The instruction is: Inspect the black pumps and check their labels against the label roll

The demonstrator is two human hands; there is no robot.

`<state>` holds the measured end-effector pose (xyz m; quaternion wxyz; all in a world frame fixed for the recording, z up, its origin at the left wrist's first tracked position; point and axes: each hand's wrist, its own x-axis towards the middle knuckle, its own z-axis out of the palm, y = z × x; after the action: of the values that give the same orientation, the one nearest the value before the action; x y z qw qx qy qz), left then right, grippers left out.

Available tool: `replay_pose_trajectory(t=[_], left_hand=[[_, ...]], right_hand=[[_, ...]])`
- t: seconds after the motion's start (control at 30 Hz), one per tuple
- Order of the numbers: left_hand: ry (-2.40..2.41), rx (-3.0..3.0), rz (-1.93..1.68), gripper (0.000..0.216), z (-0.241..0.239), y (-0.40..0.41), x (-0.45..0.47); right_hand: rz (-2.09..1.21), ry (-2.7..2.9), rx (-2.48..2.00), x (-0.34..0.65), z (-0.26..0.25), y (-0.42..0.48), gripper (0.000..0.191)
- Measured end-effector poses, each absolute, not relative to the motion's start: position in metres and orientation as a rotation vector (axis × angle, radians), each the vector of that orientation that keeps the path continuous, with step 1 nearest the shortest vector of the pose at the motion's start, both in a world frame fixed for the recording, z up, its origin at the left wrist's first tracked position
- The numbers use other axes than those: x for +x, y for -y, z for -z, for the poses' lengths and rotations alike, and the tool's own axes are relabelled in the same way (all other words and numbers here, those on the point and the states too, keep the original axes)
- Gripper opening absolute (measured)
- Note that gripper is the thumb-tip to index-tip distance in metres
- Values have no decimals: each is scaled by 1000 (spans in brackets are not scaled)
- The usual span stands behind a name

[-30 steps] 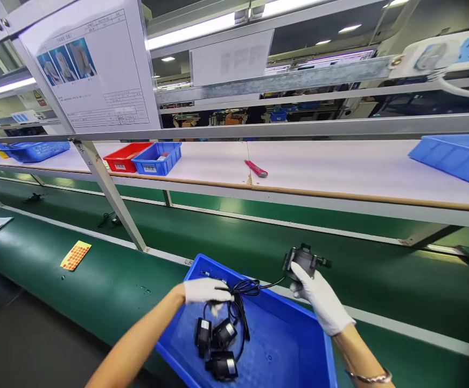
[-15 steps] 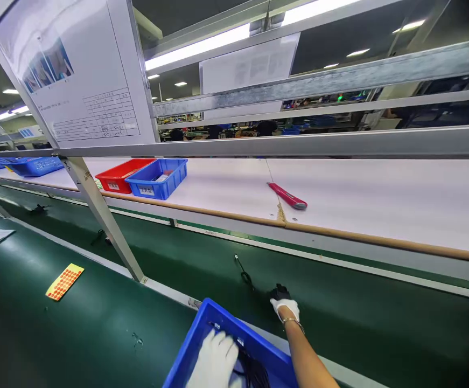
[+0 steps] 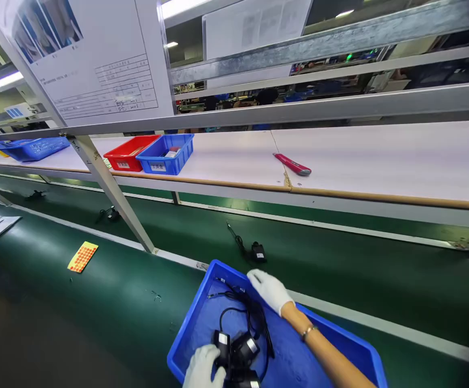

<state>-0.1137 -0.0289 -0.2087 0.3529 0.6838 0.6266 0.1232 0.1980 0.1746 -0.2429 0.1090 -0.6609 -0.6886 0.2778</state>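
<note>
- Left hand (image 3: pixel 205 368): fingers curved at black adapters (image 3: pixel 245 348) in blue bin (image 3: pixel 286 353); cannot tell grip.
- Right hand (image 3: pixel 270 291): fingers extended, nothing visibly held, at bin's far rim.
- Single adapter (image 3: pixel 258 251): green surface (image 3: pixel 339 256) beyond.

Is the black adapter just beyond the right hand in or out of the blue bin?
Out: the adapter lies on the green surface past the far rim of the bin, its cord beside it.

Your right hand (image 3: pixel 270 291) wears a white glove (image 3: pixel 278 299) that covers the fingers and ends at the wrist. Farther back from the fingertips, a slim silvery bracelet (image 3: pixel 309 331) rings your bare forearm (image 3: pixel 327 357). Your left hand (image 3: pixel 202 368) is gloved in white too.
</note>
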Motion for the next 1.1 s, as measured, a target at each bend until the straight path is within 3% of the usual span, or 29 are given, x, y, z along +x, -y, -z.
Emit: replay_pose_trajectory(t=[0.13,0.3,0.57,0.7,0.87,0.97,1.1], left_hand=[[-1545,1789,-337,44,211,32,-125],[-1612,1644,-494,42,201,33,-129],[-1612,1317,-753,47,188,23,-120],[-1571,961,-913,86,176,3,-118],[-1161,969,-971,133,143,-40,-75],[-796,861,-955,127,117,-64,-35],[-623,697,-863,110,90,-76,-1]], right_hand=[[-977,2432,-1575,129,257,-86,22],[-1046,2699,-1254,60,268,-68,27],[-1061,2481,-1344,35,231,-81,28],[-1037,2210,-1509,67,198,-88,37],[-972,1723,-1790,111,125,-85,50],[-970,1549,-1865,125,73,-72,54],[-723,1701,-1683,144,26,-48,61]])
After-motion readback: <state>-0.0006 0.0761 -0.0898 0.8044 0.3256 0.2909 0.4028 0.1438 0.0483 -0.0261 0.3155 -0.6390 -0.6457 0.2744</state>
